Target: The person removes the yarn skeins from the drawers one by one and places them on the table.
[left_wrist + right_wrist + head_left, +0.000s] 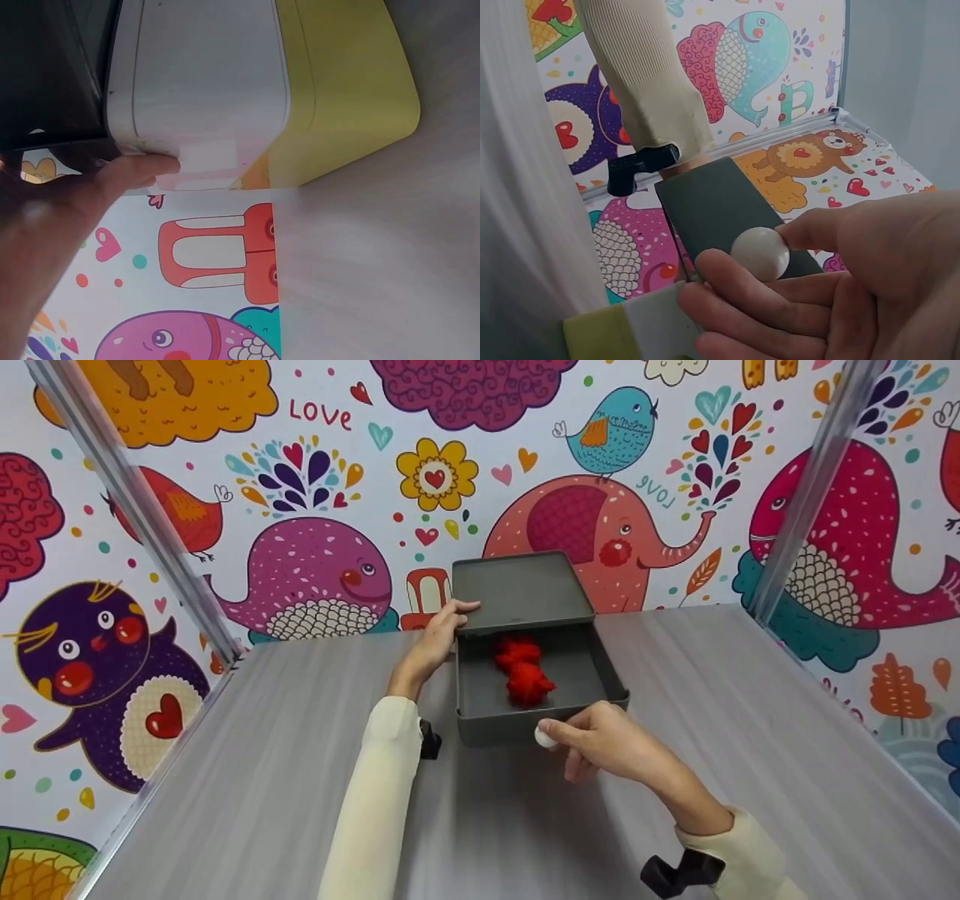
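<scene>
A small drawer cabinet has a dark grey top (pixel 517 589) and, in the left wrist view, a white tier (pixel 210 82) and a yellow tier (pixel 349 90) below it. Its grey drawer (pixel 577 667) stands pulled out, with a red fluffy bundle (pixel 529 682) inside. My left hand (pixel 442 634) holds the cabinet's upper left corner, one finger over the top and another against the white side. At the drawer front, my right hand (pixel 607 739) pinches a round white knob (pixel 760 254) between thumb and fingers. Where the knob meets the drawer is hidden.
The cabinet stands on a grey wood-grain table (pixel 300 735). Close behind rises a wall (pixel 450 532) printed with cartoon animals. Metal posts (pixel 142 510) mark the corners, and a metal rail (pixel 127 840) runs along the left side.
</scene>
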